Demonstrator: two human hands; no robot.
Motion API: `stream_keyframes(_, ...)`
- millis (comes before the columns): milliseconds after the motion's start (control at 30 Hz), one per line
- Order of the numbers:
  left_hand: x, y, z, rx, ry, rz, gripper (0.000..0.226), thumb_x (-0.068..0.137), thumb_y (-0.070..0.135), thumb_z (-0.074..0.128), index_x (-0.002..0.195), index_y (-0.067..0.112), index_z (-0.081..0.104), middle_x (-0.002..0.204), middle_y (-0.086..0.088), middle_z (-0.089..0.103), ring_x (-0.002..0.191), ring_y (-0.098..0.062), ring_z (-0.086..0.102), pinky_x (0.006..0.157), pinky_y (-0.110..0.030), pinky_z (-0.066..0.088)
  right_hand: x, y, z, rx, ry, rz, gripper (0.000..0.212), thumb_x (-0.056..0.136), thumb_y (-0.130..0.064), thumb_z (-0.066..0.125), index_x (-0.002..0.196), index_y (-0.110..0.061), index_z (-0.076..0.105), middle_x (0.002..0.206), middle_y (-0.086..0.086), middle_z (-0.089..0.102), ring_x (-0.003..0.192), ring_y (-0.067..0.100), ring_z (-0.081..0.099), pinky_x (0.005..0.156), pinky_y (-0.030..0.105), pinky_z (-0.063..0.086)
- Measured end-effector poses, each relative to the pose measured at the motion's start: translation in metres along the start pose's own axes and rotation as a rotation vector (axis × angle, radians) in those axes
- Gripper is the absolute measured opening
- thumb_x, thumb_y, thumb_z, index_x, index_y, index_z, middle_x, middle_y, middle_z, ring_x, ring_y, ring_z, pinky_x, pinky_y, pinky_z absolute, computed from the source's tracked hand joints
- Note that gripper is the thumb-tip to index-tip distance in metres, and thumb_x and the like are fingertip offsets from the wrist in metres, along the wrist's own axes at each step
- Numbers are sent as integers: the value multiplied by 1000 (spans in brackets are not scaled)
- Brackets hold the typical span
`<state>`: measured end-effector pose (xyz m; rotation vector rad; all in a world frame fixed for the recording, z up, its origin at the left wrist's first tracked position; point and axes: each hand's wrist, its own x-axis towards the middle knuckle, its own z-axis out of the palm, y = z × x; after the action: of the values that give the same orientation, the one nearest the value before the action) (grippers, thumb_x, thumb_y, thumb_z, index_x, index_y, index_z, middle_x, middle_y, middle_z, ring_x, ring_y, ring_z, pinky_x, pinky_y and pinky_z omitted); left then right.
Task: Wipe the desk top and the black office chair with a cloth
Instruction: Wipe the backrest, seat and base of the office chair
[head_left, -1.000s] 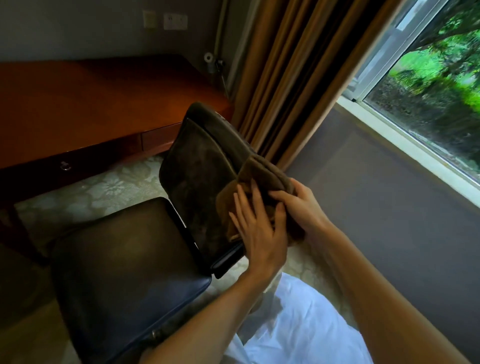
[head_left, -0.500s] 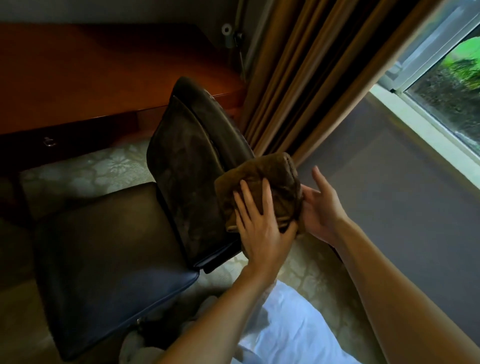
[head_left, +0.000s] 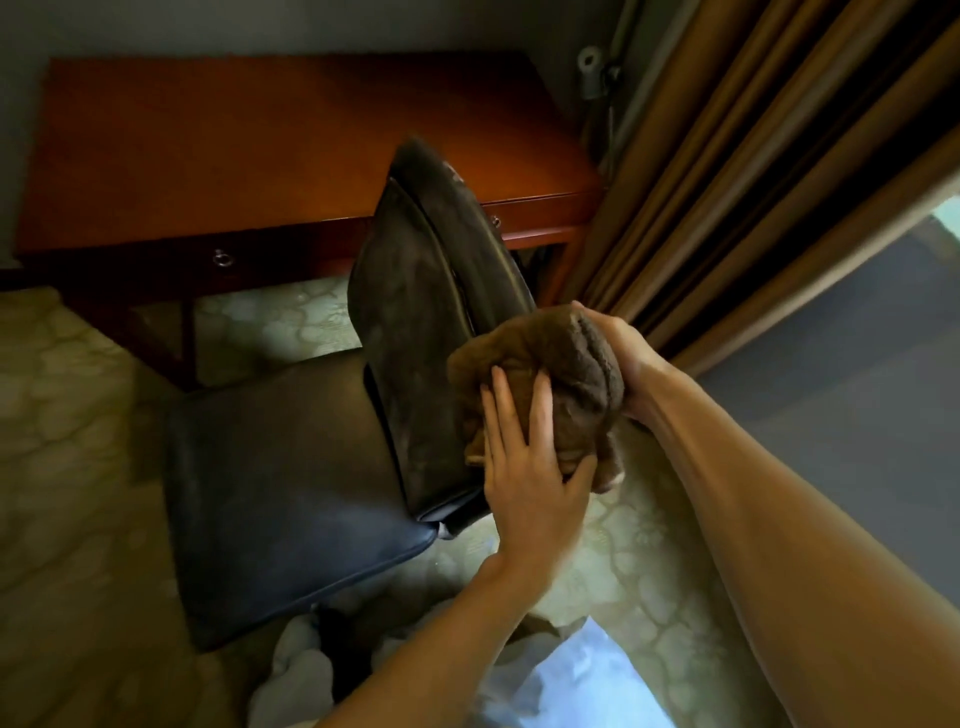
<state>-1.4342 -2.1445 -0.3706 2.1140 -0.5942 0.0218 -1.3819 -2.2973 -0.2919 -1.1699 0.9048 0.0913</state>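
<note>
At the bottom of the frame two bare forearms reach up toward the centre. There the left hand (head_left: 524, 470) lies with straight fingers pressed flat on the brown cloth (head_left: 574, 371), its thumb hooked under the lower fold. The right hand (head_left: 626, 358) curls round the cloth's upper right edge. The cloth is bunched over the right-hand edge of the backrest (head_left: 415, 332) of the black chair (head_left: 397, 426), just right of centre, so the step in hand looks to be wiping that edge. The backrest's face shows dull greyish smears, and the seat (head_left: 291, 473), lower left of centre, carries a hazy bloom. Whether that is dust or wear I cannot tell, so I judge the chair only partly done. Beyond it, across the upper frame, the red-brown table (head_left: 260, 145) looks glossy, but nothing shows whether it has been wiped. A tan curtain (head_left: 753, 156) hangs at upper right.
</note>
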Motion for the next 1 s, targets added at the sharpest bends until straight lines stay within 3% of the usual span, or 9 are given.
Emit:
stream_keyframes(67, 9, 6, 3, -14, -2, -36, 75, 97, 55, 49, 163, 28, 22, 171, -13, 12, 158, -33, 16, 118, -57, 36, 3, 8, -6, 49, -19, -11, 62, 109, -41, 43, 73, -9, 82, 81, 10, 78, 70, 18, 77, 55, 27, 58)
stream_keyframes(133, 22, 11, 5, -4, -6, -61, 72, 100, 53, 46, 163, 32, 19, 172, -10, 10, 159, -30, 12, 120, -56, 34, 6, 13, -11, 77, -45, -57, 66, 110, -38, 40, 65, -12, 82, 79, 9, 78, 70, 16, 76, 56, 26, 59)
stream_keyframes(400, 76, 8, -4, 29, -78, -110, 70, 101, 55, 46, 163, 37, 18, 173, -9, 7, 159, -31, 8, 126, -49, 23, 8, 21, -8, 254, -83, -41, 53, 104, -44, 44, 103, -8, 82, 120, 18, 74, 103, 28, 75, 77, 37, 62)
stream_keyframes(567, 126, -8, -15, -49, -207, -90, 68, 103, 54, 47, 162, 42, 15, 173, -5, 0, 159, -31, -1, 126, -51, 8, 8, 24, 2, 356, -55, -62, 48, 110, -42, 40, 123, -9, 73, 119, 13, 75, 102, 22, 75, 79, 35, 63)
stream_keyframes(667, 158, -18, -21, -75, -254, -96, 66, 104, 53, 45, 162, 41, 16, 173, -3, -3, 159, -30, -3, 127, -49, 4, 5, 24, 11, 265, -34, -100, 40, 109, -39, 43, 112, -14, 74, 97, 8, 77, 75, 15, 74, 59, 24, 57)
stream_keyframes(700, 169, -22, -22, -71, -261, -98, 65, 105, 53, 43, 162, 40, 16, 173, -3, -4, 159, -30, -4, 127, -50, 3, 4, 25, 12, 177, -26, -100, 39, 107, -41, 47, 108, -15, 76, 93, 5, 76, 71, 13, 71, 59, 22, 55)
stream_keyframes(767, 195, -30, -24, -88, -291, -116, 64, 105, 53, 41, 162, 41, 15, 173, -2, -5, 159, -31, -5, 127, -50, 3, 1, 30, 14, 7, -25, -101, 40, 101, -45, 56, 116, -14, 76, 103, 3, 75, 83, 14, 68, 74, 23, 53)
stream_keyframes(867, 231, -43, -24, -118, -346, -148, 62, 106, 54, 38, 162, 42, 15, 173, -2, -7, 159, -31, -7, 126, -52, 2, -5, 38, 17, 1, 58, -142, 35, 94, -29, 72, 128, -20, 73, 98, -1, 76, 76, 7, 69, 64, 18, 53)
stream_keyframes(1000, 280, -58, -25, -155, -478, -162, 60, 107, 51, 38, 162, 43, 15, 173, 0, -10, 158, -32, -9, 125, -55, -1, -22, 48, 23, 39, 116, -157, 34, 84, -17, 78, 118, -24, 79, 106, 8, 78, 82, 13, 75, 68, 20, 57)
